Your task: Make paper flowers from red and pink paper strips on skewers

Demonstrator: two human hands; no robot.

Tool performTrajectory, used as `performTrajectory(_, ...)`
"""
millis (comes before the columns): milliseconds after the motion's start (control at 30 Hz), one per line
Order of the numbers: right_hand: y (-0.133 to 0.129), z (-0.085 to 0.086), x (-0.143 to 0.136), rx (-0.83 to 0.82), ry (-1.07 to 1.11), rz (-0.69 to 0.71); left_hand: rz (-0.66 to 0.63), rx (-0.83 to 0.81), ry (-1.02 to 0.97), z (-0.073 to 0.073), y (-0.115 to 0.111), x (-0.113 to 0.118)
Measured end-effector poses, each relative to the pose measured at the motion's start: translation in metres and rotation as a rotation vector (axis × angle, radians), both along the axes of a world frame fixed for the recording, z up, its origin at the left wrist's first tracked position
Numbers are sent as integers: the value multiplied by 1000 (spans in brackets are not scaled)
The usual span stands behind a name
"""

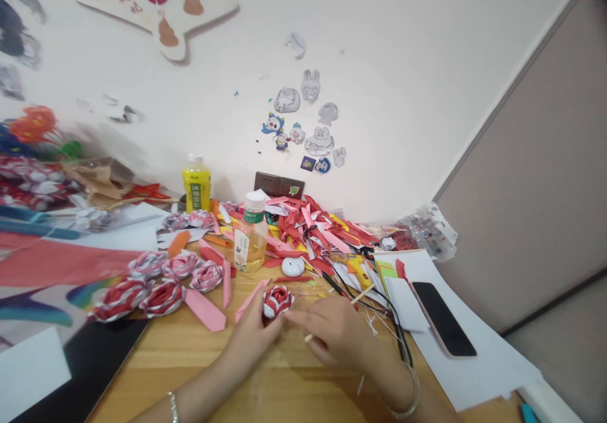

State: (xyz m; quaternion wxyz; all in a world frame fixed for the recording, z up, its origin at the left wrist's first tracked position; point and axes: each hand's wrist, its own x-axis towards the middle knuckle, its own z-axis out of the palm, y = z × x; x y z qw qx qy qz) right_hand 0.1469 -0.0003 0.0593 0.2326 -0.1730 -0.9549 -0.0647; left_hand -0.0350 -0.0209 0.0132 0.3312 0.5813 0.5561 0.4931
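The red-and-white paper rose in work sits mid-bench, its petals layered around a closed centre, so it looks largely formed. The left hand is curled around its side, pinching it; the right hand grips a wooden stick, fingertips at the rose's near side, though blur hides whether they press it. Toward the bench's left edge, five similar roses seem finished. Much appears unused: a heap of folded paper strips along the back edge.
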Motion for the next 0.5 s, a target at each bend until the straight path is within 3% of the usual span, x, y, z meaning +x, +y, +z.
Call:
performTrajectory(267,13,-4,6,-2,-70,-37,-26,-37,-106,5,1,1)
performTrajectory(500,13,-4,5,-31,-62,-42,-28,-91,-24,4,1,0)
